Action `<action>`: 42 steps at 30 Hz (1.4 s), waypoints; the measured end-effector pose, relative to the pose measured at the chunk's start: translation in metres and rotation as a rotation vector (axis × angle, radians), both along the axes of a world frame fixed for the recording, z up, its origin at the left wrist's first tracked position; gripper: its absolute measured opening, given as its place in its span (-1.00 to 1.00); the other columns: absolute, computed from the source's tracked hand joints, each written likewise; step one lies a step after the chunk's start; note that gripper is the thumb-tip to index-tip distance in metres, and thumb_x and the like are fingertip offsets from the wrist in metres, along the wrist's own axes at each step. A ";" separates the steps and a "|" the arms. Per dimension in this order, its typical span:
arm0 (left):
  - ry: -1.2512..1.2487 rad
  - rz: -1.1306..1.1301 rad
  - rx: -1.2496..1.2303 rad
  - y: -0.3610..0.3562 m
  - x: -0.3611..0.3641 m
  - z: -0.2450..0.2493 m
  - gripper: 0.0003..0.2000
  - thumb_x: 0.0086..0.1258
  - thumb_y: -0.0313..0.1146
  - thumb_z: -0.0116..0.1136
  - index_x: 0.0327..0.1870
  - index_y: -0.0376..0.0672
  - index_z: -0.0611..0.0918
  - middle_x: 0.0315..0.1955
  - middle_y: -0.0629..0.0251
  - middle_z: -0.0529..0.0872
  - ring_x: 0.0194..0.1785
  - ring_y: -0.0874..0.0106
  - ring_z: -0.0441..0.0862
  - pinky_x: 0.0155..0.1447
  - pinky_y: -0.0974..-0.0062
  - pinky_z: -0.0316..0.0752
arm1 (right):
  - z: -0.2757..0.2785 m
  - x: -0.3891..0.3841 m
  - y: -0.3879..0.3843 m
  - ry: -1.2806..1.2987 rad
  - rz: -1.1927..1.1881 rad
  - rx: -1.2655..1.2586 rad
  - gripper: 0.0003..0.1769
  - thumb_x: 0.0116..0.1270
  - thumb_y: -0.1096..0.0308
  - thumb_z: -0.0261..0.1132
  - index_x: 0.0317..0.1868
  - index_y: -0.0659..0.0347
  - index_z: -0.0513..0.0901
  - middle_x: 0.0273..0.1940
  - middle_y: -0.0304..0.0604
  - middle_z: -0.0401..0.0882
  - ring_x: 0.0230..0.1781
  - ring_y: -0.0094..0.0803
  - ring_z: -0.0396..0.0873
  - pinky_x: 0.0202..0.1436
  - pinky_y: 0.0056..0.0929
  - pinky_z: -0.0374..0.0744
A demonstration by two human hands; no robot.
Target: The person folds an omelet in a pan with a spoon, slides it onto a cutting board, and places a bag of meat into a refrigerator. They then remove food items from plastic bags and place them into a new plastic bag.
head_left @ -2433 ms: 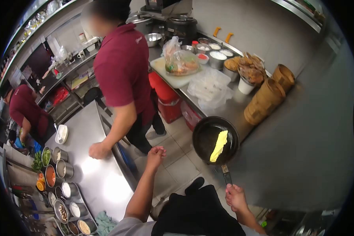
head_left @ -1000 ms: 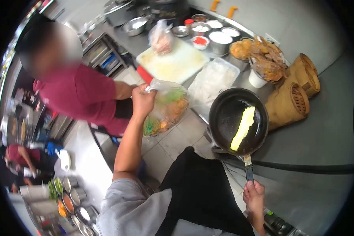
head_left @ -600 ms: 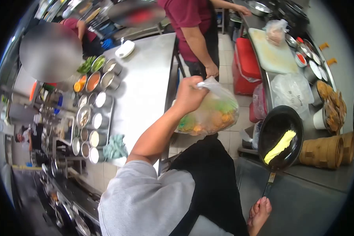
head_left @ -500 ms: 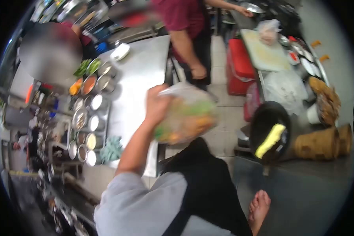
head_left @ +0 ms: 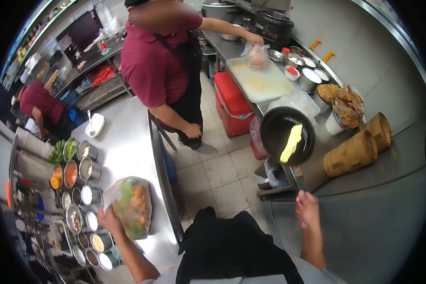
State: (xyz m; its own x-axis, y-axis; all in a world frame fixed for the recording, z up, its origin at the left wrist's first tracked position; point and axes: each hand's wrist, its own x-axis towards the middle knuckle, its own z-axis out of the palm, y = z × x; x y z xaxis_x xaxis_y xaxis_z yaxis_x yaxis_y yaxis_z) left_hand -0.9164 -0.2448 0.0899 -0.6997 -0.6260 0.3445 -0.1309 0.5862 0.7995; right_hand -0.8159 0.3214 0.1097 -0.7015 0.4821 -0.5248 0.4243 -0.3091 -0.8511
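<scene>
My left hand [head_left: 110, 220], at lower left, grips the edge of a clear plastic bag [head_left: 139, 207] of mixed food, with green and orange pieces showing through. The bag overlaps the steel table [head_left: 123, 125] beside several metal tubs. On the right, my right hand [head_left: 308, 209] is closed around the handle end of a black frying pan [head_left: 274, 137]. A bright yellow strip [head_left: 291, 143] lies across the inside of the pan. The pan is close to the right-hand counter's edge.
Ahead, a person in a maroon shirt [head_left: 149, 66] reaches to a plastic bag [head_left: 257, 57] on a white cutting board [head_left: 258, 80]. A red cooler [head_left: 234, 106] stands on the floor. Bamboo steamers [head_left: 350, 154] and a fried-food container [head_left: 333, 124] line the right.
My left hand has carried the food bag left, over the steel table. My right hand has moved up to the pan handle and closed on it. The person ahead now touches the other bag.
</scene>
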 end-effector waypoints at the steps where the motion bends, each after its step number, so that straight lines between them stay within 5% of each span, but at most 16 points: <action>1: 0.013 0.009 0.084 -0.013 -0.001 -0.011 -0.89 0.18 -0.46 0.12 -0.43 -0.35 0.54 -0.57 0.32 0.52 -0.43 0.52 0.38 -0.32 0.50 0.32 | 0.003 -0.015 0.003 -0.006 -0.018 0.004 -0.63 0.41 0.05 0.20 -0.48 0.07 0.42 -0.74 -0.48 0.19 -0.83 -0.73 0.11 -0.80 -0.65 0.05; 13: 0.068 0.257 0.292 -0.020 -0.017 -0.029 -0.80 0.24 -0.39 0.13 -0.33 -0.41 0.54 -0.48 0.23 0.59 -0.40 0.47 0.45 -0.23 0.46 0.40 | -0.009 -0.233 0.113 0.000 0.085 0.232 -0.68 0.39 0.15 0.18 -0.50 0.10 0.45 -0.72 -0.45 0.24 -0.84 -0.70 0.09 -0.81 -0.61 0.03; 16: -0.155 0.169 0.057 -0.027 -0.011 -0.029 -0.80 0.26 -0.38 0.13 -0.33 -0.41 0.54 -0.48 0.22 0.61 -0.40 0.46 0.46 -0.23 0.45 0.40 | -0.020 -0.289 0.150 -0.041 0.126 0.324 -0.68 0.36 0.14 0.19 -0.49 0.14 0.48 -0.71 -0.44 0.28 -0.85 -0.69 0.09 -0.82 -0.62 0.02; 20: -0.274 0.193 0.000 -0.023 -0.014 -0.026 -0.73 0.29 -0.35 0.13 -0.23 -0.46 0.58 -0.39 0.11 0.67 -0.33 0.39 0.56 -0.15 0.43 0.46 | -0.055 -0.351 0.202 -0.044 0.185 0.791 -0.63 0.28 0.12 0.21 -0.52 0.26 0.55 -0.66 -0.17 0.43 -0.63 -0.36 0.42 -0.50 -0.33 0.41; 25: -0.367 0.297 -0.031 -0.026 -0.018 -0.035 -0.65 0.30 -0.29 0.16 -0.15 -0.51 0.58 -0.33 0.00 0.69 -0.28 0.30 0.60 -0.11 0.37 0.48 | -0.050 -0.407 0.251 -0.085 0.332 1.020 -0.62 0.27 0.12 0.17 -0.48 0.30 0.59 -0.47 0.12 0.57 -0.35 -0.03 0.57 -0.19 -0.15 0.48; 27: -0.398 0.326 -0.046 -0.026 -0.021 -0.037 -0.63 0.30 -0.27 0.16 -0.13 -0.52 0.58 -0.32 -0.02 0.70 -0.28 0.27 0.61 -0.10 0.35 0.48 | -0.035 -0.424 0.259 -0.148 0.412 1.145 -0.60 0.32 0.11 0.11 -0.41 0.32 0.63 -0.29 0.21 0.62 -0.18 0.14 0.58 -0.07 -0.06 0.48; 31: -0.440 0.381 -0.106 -0.016 -0.025 -0.034 -0.60 0.31 -0.25 0.16 -0.12 -0.54 0.58 -0.30 -0.07 0.70 -0.28 0.23 0.62 -0.10 0.34 0.49 | -0.020 -0.452 0.269 -0.266 0.503 1.302 -0.60 0.37 0.14 0.07 -0.29 0.36 0.63 -0.19 0.22 0.61 -0.10 0.17 0.57 -0.01 -0.03 0.49; 42: -0.394 0.418 -0.094 -0.025 -0.015 -0.047 -0.61 0.28 -0.19 0.20 -0.20 -0.49 0.62 -0.35 -0.03 0.72 -0.29 0.21 0.65 -0.11 0.31 0.48 | 0.001 -0.437 0.217 -0.171 0.463 1.614 -0.67 0.41 0.23 0.06 -0.32 0.34 0.61 -0.33 0.19 0.64 -0.24 0.13 0.61 -0.11 0.00 0.51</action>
State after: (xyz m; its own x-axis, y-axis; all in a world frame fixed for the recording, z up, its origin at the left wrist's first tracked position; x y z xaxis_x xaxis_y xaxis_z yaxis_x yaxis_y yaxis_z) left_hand -0.9314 -0.2696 0.0429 -0.4865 -0.8559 0.1756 -0.6436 0.4870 0.5904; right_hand -1.2525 0.5387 0.1112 -0.9191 0.3486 0.1838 0.3377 0.9371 -0.0889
